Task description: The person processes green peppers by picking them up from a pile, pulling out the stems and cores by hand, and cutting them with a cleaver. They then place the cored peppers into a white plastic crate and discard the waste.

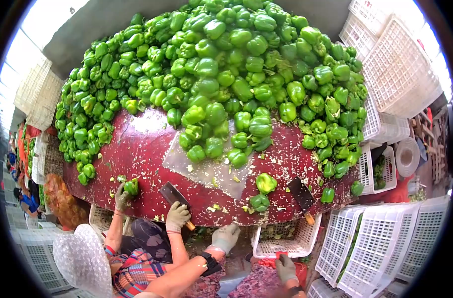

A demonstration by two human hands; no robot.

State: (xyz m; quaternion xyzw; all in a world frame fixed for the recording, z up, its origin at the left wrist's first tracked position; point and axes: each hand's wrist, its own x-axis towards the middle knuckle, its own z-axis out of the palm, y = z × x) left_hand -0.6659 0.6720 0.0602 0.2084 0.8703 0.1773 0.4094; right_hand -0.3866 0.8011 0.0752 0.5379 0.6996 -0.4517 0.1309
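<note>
While your left hand (225, 236) rests near the table edge (206, 218) in a pale glove, its fingers are loosely curled and hold nothing. Your right hand (286, 268) hangs lower, over a white crate (281, 247), also gloved and loosely curled with nothing in it.

Two cleavers lie on the red table. One cleaver (303, 194) is near your right hand, resting flat, its wide blade pointing up and left and its wooden handle pointing down toward you. The other cleaver (174, 196) is gripped at the handle by a co-worker's gloved hand (177, 216); its blade points up and left too. That person's other hand (121, 196) touches a green pepper (132, 186).

Two loose peppers (262, 191) sit close together between the cleavers. A huge pile of green peppers (221, 74) covers the back of the table.
</note>
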